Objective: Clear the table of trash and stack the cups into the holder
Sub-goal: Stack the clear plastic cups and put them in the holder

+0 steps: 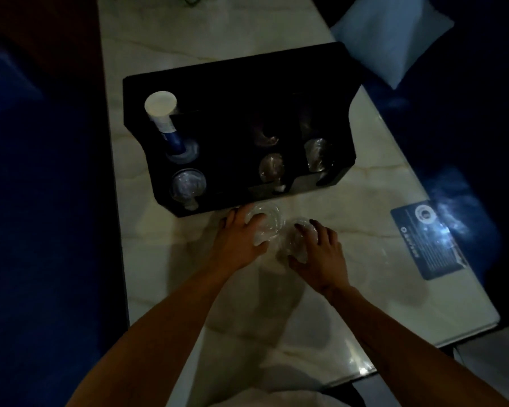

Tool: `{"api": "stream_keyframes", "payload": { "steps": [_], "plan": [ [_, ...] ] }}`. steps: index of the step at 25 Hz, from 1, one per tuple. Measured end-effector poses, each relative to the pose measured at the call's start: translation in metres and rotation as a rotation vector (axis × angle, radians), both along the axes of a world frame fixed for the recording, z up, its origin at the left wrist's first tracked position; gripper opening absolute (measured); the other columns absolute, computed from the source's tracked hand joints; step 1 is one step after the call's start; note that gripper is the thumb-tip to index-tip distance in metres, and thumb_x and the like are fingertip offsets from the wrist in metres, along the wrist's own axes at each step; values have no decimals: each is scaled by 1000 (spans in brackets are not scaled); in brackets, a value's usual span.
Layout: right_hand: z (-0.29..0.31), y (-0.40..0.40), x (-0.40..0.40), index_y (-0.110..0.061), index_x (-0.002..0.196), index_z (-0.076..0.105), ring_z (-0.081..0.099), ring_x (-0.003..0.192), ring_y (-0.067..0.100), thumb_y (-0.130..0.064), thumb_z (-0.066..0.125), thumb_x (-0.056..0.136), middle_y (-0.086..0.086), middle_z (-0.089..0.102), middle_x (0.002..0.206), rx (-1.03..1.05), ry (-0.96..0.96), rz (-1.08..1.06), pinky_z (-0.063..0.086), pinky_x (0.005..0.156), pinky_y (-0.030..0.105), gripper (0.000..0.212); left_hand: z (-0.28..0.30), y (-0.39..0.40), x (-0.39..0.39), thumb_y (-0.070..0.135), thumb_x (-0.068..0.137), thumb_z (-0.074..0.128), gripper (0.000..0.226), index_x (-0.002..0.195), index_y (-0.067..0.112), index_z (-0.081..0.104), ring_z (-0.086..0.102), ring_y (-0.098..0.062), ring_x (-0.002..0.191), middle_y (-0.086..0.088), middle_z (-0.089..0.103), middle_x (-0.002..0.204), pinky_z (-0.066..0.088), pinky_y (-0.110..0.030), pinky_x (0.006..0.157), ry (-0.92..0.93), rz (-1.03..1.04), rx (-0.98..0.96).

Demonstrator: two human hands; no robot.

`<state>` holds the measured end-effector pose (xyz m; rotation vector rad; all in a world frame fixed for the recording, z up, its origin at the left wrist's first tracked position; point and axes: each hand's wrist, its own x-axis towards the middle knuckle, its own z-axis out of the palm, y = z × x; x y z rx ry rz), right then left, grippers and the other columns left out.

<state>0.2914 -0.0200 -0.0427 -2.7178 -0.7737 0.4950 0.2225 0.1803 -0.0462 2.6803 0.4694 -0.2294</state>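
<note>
Left hand (241, 236) gripping clear cup (266, 223), right hand (318, 249) gripping second cup (299, 240) (beside holder (235, 83))

Two hands (238, 239) (318, 254) each grip one clear cup (266, 223) (301, 230), beyond them one black holder (235, 83), one blue-and-white tube (163, 118), one card (429, 239).

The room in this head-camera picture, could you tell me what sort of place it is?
Probably a dim lounge or karaoke-style booth. A long marble-look table runs between dark blue seating with a cushion, and a black cup holder with clear cups stands on it.
</note>
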Motion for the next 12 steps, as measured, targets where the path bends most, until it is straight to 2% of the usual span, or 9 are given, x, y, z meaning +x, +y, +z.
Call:
{"api": "stream_keyframes", "payload": {
  "steps": [8, 12],
  "plan": [
    [-11, -3, 13, -34, 147, 25, 24, 139, 31, -56, 65, 77, 4, 24, 156, -18, 13, 17, 35, 107, 47, 84, -11, -19, 25, 55, 85, 54, 62, 140, 37, 33, 25, -27, 135, 2, 18, 156, 27, -46, 109, 78, -63, 118],
    [-14, -4, 18, -35, 148, 24, 23, 140, 31, -57, 64, 77, 3, 24, 157, -36, 11, 37, 31, 110, 46, 85, -9, -23, 28, 53, 84, 53, 61, 139, 34, 35, 28, -32, 135, -2, 22, 155, 31, -47, 107, 81, -65, 150]
  ]
}}
